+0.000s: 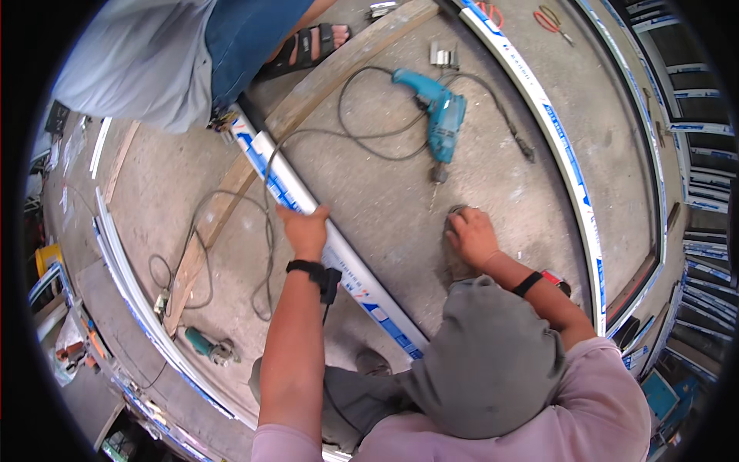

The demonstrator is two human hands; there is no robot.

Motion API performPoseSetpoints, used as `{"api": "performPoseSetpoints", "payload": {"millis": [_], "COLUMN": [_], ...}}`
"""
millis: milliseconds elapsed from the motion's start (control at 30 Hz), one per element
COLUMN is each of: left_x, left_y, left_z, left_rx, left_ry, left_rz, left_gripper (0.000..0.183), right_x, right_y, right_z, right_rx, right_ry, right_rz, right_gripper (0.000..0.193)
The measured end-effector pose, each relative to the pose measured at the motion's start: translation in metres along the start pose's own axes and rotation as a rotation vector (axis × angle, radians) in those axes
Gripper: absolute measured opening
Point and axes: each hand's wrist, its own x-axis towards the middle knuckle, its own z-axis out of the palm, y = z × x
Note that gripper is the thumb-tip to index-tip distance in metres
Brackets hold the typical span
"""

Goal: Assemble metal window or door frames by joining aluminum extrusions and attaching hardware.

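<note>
Long straight white-and-blue bar (352,276) lies under L hand (307,233), clasped abt midway; R hand (473,237) nr concrete floor (392,223), can't tell if holding.

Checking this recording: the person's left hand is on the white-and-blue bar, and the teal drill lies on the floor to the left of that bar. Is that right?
Not quite: in the head view, the teal drill lies on the floor to the right of the white-and-blue bar. The left hand is on that bar, as you say.
</note>
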Motion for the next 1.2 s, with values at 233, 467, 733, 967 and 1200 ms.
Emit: {"api": "performPoseSetpoints", "payload": {"millis": [233, 467, 733, 967, 1200], "left_x": [-0.002, 0.0, 0.0, 0.035, 0.034], "left_y": [0.005, 0.002, 0.02, 0.01, 0.009], "left_z": [0.002, -0.001, -0.007, -0.006, -0.005], "left_rx": [-0.048, -0.049, 0.003, -0.32, -0.261], "left_ry": [0.005, -0.006, -0.025, -0.021, -0.017], "left_rz": [0.026, 0.03, -0.096, -0.12, -0.086], "left_gripper": [0.099, 0.09, 0.079, 0.06, 0.064], "right_x": [0.01, 0.028, 0.031, 0.033, 0.038], "right_y": [0.017, 0.032, 0.038, 0.035, 0.037], "right_z": [-0.001, -0.001, 0.001, 0.003, -0.003], "right_rx": [0.044, 0.183, 0.262, 0.234, 0.248], "right_ry": [0.034, -0.071, -0.082, -0.058, -0.012], "right_rz": [-0.32, -0.382, -0.39, -0.402, -0.395], "right_gripper": [0.037, 0.038, 0.038, 0.041, 0.037]}}
